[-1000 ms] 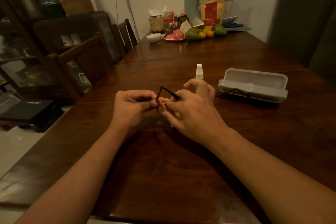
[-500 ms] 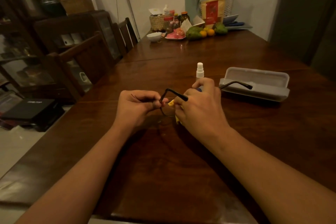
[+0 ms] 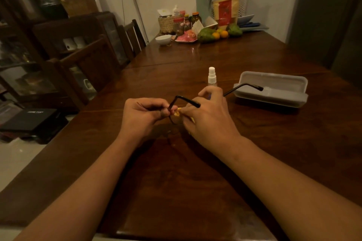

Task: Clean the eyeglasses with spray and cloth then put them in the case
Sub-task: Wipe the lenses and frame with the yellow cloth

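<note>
Black-framed eyeglasses (image 3: 186, 100) hang above the middle of the wooden table (image 3: 176, 182), arms unfolded. My left hand (image 3: 145, 115) pinches the frame at its left corner. My right hand (image 3: 207, 117) pinches a yellow cloth (image 3: 177, 113) against a lens; most of the cloth and the lenses are hidden by the fingers. One arm of the glasses sticks out to the right, over the open grey case (image 3: 274, 86). A small clear spray bottle (image 3: 212, 77) with a white cap stands upright just behind my right hand.
At the far end of the table stand a white bowl (image 3: 163, 39), jars, a woven basket, fruit (image 3: 219, 34) and a pale jug. Wooden chairs (image 3: 92, 68) line the left side. A dark cabinet stands further left, with black boxes on the floor.
The glasses have turned, so the right arm now rises higher over the case. My right hand has shifted slightly on the lens with the cloth. My left hand keeps its pinch.
</note>
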